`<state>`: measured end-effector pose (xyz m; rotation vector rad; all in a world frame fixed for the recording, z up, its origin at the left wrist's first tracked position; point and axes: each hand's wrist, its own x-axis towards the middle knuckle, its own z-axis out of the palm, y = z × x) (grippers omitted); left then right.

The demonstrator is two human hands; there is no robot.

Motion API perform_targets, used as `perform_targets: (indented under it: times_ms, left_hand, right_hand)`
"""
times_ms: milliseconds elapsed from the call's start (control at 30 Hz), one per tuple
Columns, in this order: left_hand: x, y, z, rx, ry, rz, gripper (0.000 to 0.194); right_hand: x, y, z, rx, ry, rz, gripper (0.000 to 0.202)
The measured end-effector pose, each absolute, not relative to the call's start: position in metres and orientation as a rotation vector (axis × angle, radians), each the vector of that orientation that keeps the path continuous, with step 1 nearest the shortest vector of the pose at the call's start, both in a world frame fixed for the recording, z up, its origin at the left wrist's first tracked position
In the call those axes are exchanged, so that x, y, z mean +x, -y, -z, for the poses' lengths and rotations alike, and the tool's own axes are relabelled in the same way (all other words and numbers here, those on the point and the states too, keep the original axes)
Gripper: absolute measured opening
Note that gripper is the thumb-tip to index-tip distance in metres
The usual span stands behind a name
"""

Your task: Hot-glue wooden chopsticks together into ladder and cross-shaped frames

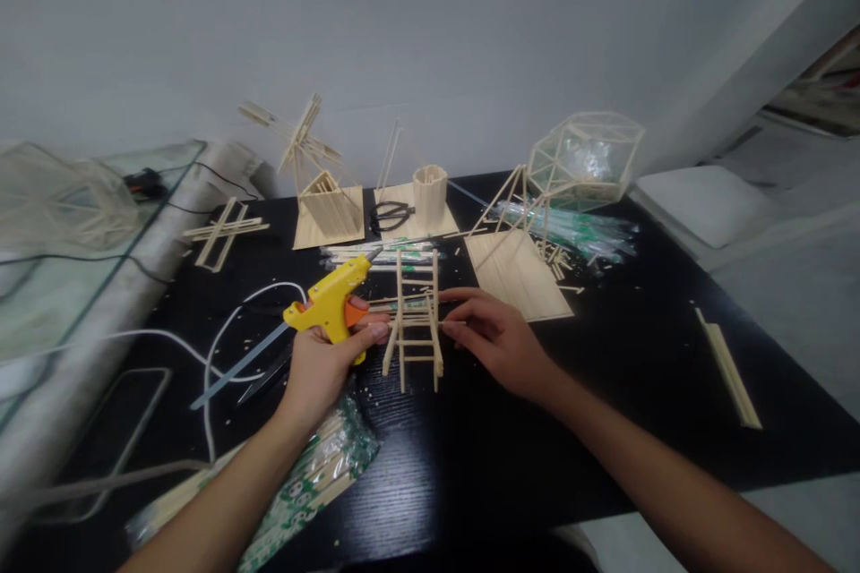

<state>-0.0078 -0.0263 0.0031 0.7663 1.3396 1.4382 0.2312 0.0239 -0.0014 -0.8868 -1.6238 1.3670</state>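
Note:
My left hand (328,365) is closed round a yellow hot glue gun (331,297) with an orange trigger, its nozzle pointing up and to the right. The thumb and a fingertip of that hand also reach the left side of a small chair-like frame (417,342) built of thin wooden sticks, with ladder-like crosspieces. On its right side, my right hand (495,338) pinches the end of a cross stick at mid-height. The frame stands upright between both hands. A pale blue glue stick (243,365) sticks out of the gun's back.
Behind stand a stick windmill (329,201), a round stick cup (430,197) and a pyramid frame on a stick board (516,273). Packs of sticks (322,466) lie front left. A white cord (215,349) loops at left. Loose sticks (729,372) lie at right.

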Motion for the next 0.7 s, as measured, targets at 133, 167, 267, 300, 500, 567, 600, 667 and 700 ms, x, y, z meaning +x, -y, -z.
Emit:
perform_targets:
  times_ms: [133, 167, 267, 300, 500, 567, 600, 667, 700]
  left_hand:
    - [-0.011, 0.026, -0.002, 0.860, -1.394, -1.494, 0.051]
    - [-0.011, 0.026, -0.002, 0.878, -1.415, -1.501, 0.051]
    - [-0.011, 0.025, -0.005, 0.908, -1.461, -1.495, 0.050]
    - [-0.011, 0.025, -0.005, 0.907, -1.464, -1.496, 0.050]
    - [-0.009, 0.026, -0.006, 0.853, -1.428, -1.478, 0.052]
    - [-0.010, 0.026, -0.005, 0.857, -1.433, -1.469, 0.053]
    - [-0.011, 0.026, -0.004, 0.863, -1.437, -1.470, 0.053]
    - [-0.011, 0.026, -0.003, 0.881, -1.441, -1.473, 0.053]
    - [-0.012, 0.026, -0.003, 0.889, -1.439, -1.474, 0.053]
  right_hand:
    - [0.231, -0.022, -0.002, -0.851, 1.612, -1.468, 0.020]
    - [0.231, -0.021, -0.003, -0.851, 1.589, -1.504, 0.021]
    - [0.230, -0.021, -0.005, -0.872, 1.541, -1.552, 0.025]
    - [0.230, -0.022, -0.006, -0.886, 1.537, -1.558, 0.027]
    - [0.233, -0.020, -0.012, -0.979, 1.528, -1.636, 0.032]
    - [0.234, -0.020, -0.012, -0.987, 1.556, -1.593, 0.031]
    - [0.234, -0.020, -0.012, -0.983, 1.570, -1.568, 0.031]
    - [0.234, -0.021, -0.011, -0.969, 1.584, -1.530, 0.030]
    - [0.233, -0.021, -0.010, -0.963, 1.584, -1.517, 0.029]
